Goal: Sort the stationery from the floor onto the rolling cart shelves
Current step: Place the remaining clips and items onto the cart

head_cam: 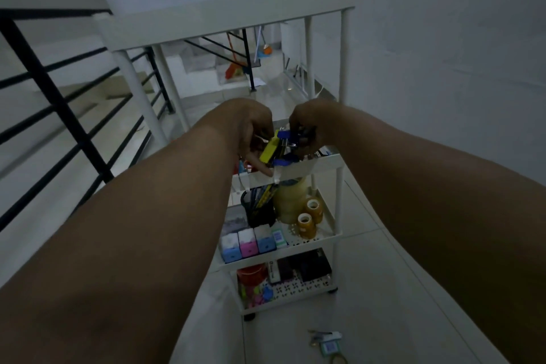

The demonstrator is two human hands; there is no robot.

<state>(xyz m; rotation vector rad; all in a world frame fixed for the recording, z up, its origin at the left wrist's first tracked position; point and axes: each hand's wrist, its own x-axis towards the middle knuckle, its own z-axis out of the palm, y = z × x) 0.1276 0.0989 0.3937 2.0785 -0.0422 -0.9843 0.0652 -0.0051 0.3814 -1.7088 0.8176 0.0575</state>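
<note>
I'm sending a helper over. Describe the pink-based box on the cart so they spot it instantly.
Start at the white rolling cart beside the black stair railing. On its shelf with the tape rolls, three small boxes stand in a row at the front left edge. The pink-based box is the middle one, between two blue-based boxes.

Single head-mounted wide-angle view, looking forward and steeply down along both forearms at the white rolling cart (339, 183) from close above. The left hand (251, 130) and right hand (310, 127) meet near frame centre; tiled floor (384, 319) fills the lower edge.
</note>
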